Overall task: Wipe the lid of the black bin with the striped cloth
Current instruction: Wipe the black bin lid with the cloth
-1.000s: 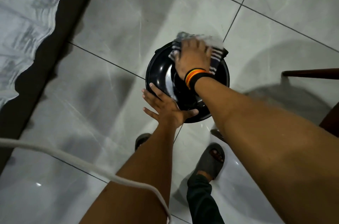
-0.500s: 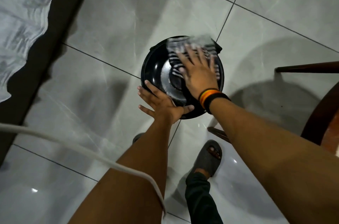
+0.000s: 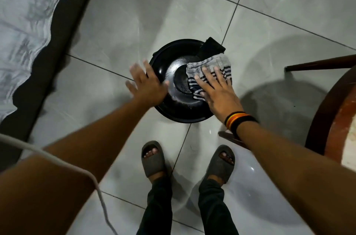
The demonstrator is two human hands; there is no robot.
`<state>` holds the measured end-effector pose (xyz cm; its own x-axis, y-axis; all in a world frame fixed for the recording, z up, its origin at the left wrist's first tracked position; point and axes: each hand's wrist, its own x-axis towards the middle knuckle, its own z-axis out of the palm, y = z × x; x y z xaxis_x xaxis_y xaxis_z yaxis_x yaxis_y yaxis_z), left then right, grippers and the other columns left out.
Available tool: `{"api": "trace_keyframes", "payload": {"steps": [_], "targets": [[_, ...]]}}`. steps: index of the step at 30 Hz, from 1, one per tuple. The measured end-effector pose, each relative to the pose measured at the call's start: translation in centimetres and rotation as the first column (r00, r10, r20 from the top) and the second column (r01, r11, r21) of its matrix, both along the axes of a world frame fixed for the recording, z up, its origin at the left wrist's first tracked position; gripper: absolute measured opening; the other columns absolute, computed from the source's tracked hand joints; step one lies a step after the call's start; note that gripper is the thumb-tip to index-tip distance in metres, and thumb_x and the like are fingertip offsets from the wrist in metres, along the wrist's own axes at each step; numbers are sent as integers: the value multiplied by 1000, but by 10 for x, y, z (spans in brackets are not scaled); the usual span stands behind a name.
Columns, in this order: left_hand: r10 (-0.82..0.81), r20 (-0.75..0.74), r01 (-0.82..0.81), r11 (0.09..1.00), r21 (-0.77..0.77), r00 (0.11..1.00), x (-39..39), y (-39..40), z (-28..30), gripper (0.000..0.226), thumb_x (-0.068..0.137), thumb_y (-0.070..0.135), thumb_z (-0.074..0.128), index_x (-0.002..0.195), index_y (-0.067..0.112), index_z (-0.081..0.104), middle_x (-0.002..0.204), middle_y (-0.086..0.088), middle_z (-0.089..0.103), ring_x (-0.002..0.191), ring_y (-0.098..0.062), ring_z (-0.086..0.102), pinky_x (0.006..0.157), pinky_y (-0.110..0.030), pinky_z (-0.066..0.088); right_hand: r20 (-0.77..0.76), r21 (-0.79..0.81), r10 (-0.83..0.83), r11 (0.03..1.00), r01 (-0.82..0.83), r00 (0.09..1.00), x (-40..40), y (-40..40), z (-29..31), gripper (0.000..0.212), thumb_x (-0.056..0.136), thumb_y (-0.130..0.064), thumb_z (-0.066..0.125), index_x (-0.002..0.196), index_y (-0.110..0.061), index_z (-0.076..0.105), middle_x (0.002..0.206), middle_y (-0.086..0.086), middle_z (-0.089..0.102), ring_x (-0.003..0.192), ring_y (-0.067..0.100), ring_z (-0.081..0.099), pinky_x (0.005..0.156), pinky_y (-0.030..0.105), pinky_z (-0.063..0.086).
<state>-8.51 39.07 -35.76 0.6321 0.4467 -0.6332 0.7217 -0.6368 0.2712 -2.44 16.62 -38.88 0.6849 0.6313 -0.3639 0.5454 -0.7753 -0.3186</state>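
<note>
A round black bin with a glossy lid [image 3: 173, 57] stands on the tiled floor in front of my feet. The grey cloth with dark stripes [image 3: 210, 65] lies on the lid's right half. My right hand [image 3: 217, 90], wearing an orange and black wristband, presses flat on the cloth with fingers spread. My left hand [image 3: 146, 84] rests flat against the lid's left rim, fingers spread, holding nothing. A black hinge tab [image 3: 212, 47] sticks out at the lid's far right edge.
A bed with white crumpled sheet [image 3: 23, 23] and dark frame runs along the left. A round wooden table [image 3: 335, 119] stands at the right, one leg near my right wrist. A white cable [image 3: 57, 161] hangs across the lower left. My sandalled feet [image 3: 154, 159] stand behind the bin.
My right hand has dragged the cloth from the lid's far side toward its right and near side. My left hand slid a little further left on the rim. The view shifted, showing both feet.
</note>
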Motion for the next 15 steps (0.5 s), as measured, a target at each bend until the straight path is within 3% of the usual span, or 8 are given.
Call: {"api": "trace_keyframes", "payload": {"steps": [3,6,8,11,13,15], "targets": [[-429,85,412,896,165,899,30,41,8,97,102,43,58,165,16,-11,172,-20,-13,159,-36,-13,126,-58,4,7,-33,281,959,-280,960,34,-16,6,55,106,-30,35,158,-37,17,169,-4,9,156,29,1,123,57,15],[-766,-3,751,630,198,643,54,46,5,117,91,40,75,164,20,-14,172,-13,-18,160,-31,-13,128,-56,12,-18,-77,439,895,-439,898,62,-25,13,55,106,-33,30,158,-39,13,169,-6,6,156,27,0,124,53,16],[-856,-66,846,491,207,513,66,43,-1,119,89,42,76,165,22,-14,173,-8,-17,161,-29,-11,127,-53,18,-22,-91,435,896,-435,900,66,-26,12,56,106,-35,31,158,-41,12,169,-8,5,156,26,-1,123,53,17],[-912,-141,913,355,203,386,80,42,-2,119,88,54,72,164,28,-16,174,-9,-13,161,-31,-5,124,-50,27,-34,-11,175,984,-175,984,34,-20,11,60,104,-28,39,157,-41,16,169,-9,7,156,26,-1,122,58,17],[-913,-168,921,342,185,372,83,40,1,118,89,50,73,161,36,-19,173,-9,-16,161,-31,0,120,-52,35,-13,31,-113,993,113,994,-6,-6,10,63,101,-24,42,157,-40,17,169,-8,6,156,28,-2,122,61,14],[-910,-179,925,351,142,373,80,36,5,116,92,39,74,159,45,-21,172,-7,-20,161,-31,4,112,-54,46,34,28,-316,949,315,948,-51,14,10,65,100,-25,42,158,-37,16,169,-6,5,155,29,-3,121,63,11]]}}
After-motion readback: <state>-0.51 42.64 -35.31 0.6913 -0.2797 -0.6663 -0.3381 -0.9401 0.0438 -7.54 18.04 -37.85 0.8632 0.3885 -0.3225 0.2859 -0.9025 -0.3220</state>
